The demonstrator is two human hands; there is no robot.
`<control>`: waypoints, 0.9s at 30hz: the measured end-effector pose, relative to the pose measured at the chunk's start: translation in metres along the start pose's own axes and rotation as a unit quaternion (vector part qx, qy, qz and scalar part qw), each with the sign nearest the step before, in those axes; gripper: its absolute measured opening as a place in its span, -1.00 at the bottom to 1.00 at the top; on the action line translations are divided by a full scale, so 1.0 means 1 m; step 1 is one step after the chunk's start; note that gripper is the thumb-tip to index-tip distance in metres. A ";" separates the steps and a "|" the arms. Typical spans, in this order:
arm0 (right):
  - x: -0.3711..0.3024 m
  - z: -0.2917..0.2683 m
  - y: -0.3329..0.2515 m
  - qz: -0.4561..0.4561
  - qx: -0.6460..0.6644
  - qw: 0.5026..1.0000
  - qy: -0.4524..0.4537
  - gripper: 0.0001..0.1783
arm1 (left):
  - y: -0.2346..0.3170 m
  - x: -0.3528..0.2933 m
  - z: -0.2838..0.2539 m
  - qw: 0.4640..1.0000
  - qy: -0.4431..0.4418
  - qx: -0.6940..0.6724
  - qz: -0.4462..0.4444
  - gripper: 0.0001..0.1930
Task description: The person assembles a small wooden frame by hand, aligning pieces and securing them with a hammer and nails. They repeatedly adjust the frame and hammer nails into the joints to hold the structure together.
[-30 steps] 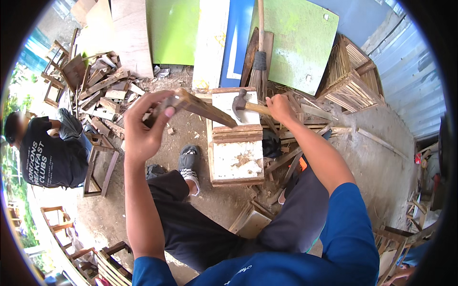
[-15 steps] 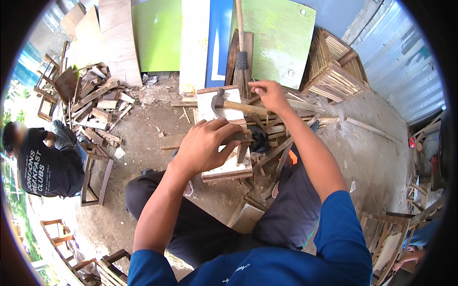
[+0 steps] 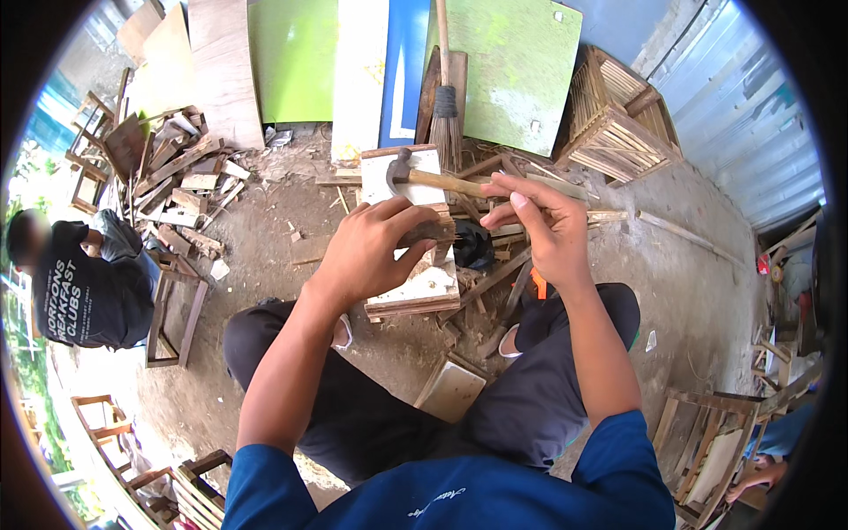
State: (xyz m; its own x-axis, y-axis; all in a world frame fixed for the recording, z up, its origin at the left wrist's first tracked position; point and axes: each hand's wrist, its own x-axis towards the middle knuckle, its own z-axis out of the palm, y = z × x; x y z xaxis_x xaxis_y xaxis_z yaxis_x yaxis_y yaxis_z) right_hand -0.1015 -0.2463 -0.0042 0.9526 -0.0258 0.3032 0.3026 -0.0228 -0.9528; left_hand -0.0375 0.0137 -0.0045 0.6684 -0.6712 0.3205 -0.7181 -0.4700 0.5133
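While left hand clamps short brown wood block atop white-painted wooden block | right hand grips wooden-handled steel hammer | risk: mis-aimed blow catches left fingers.

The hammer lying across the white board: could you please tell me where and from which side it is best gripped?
Grip the hammer by its wooden handle, toward the free end near the right hand, coming from above. The handle lies roughly flat and points right, while the metal head sits at the left on the white board. The left hand presses a wood piece just below it.
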 end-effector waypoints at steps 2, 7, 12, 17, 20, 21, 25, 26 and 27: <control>-0.001 0.000 -0.002 -0.003 -0.006 1.000 -0.010 -0.66 | -0.001 0.001 0.001 1.000 -0.001 -0.004 0.001 -0.73; 0.000 -0.001 -0.007 0.003 0.016 0.999 -0.036 -0.65 | -0.002 0.005 0.002 1.000 -0.003 0.015 0.011 -0.73; 0.008 0.002 -0.004 0.020 -0.003 0.997 -0.080 -0.69 | -0.002 0.010 0.000 1.000 -0.008 0.019 0.014 -0.70; 0.016 0.009 0.000 0.053 0.034 0.996 -0.071 -0.68 | -0.003 0.012 -0.002 1.000 -0.012 0.022 0.013 -0.69; 0.020 0.010 0.001 0.094 0.004 0.990 -0.101 -0.64 | -0.005 0.012 -0.002 1.000 -0.018 0.018 0.010 -0.70; 0.021 0.010 0.001 0.116 -0.014 0.986 -0.117 -0.64 | -0.005 0.012 -0.002 1.000 -0.017 0.018 0.012 -0.69; 0.025 0.017 0.009 0.134 -0.049 0.984 -0.105 -0.64 | -0.006 0.013 -0.002 0.999 -0.024 0.016 0.016 -0.68; 0.026 0.020 0.012 0.098 -0.072 0.988 -0.095 -0.67 | -0.006 0.013 -0.002 0.999 -0.024 0.019 0.018 -0.68; 0.028 0.023 0.016 0.058 -0.084 0.991 -0.089 -0.69 | -0.006 0.013 -0.002 0.999 -0.023 0.021 0.021 -0.68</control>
State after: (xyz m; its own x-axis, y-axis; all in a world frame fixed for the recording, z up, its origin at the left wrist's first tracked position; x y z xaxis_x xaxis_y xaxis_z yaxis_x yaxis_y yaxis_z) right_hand -0.0698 -0.2248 -0.0110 0.9754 0.1391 0.1709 0.1963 -0.1960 -0.9608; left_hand -0.0242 0.0090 -0.0016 0.6288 -0.7162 0.3027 -0.7533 -0.4647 0.4654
